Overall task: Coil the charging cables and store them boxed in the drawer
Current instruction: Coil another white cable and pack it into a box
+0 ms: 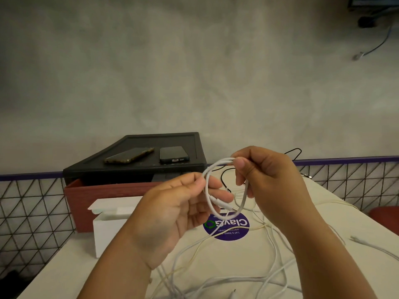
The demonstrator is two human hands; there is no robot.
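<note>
Both hands are raised above the off-white tabletop (pixel 64 266), sharing a thin white charging cable (pixel 207 186) wound into a small upright coil of a few turns. The right hand (pixel 265 175) pinches the top of the coil between thumb and forefinger, its other fingers curled down along the coil's right side. The left hand (pixel 183 203) grips the coil's left side, thumb pressed against the forefinger with the cable between, while its lower fingers reach loosely through the loop. The cable's plug ends lie against the coil's lower turn.

To the left, near the table edge, stands a white cardboard box (pixel 103 231) with its lid flap folded back; the part of its inside that shows is white, and its contents cannot be told. Just beyond it a reddish-brown drawer (pixel 103 192) is pulled out of a black plastic drawer unit (pixel 138 167); the drawer's inside is hidden. On the unit's top lie a phone in a gold-brown case (pixel 129 155) and, to its right, a black phone (pixel 173 154).

Below the hands, loose white and yellowish cables (pixel 216 277) sprawl tangled across the table, some crossing a round purple sticker (pixel 228 230). A thin black cable (pixel 224 175) runs on the far side of the coil. A black wire mesh panel (pixel 32 208) borders the table on both sides.
</note>
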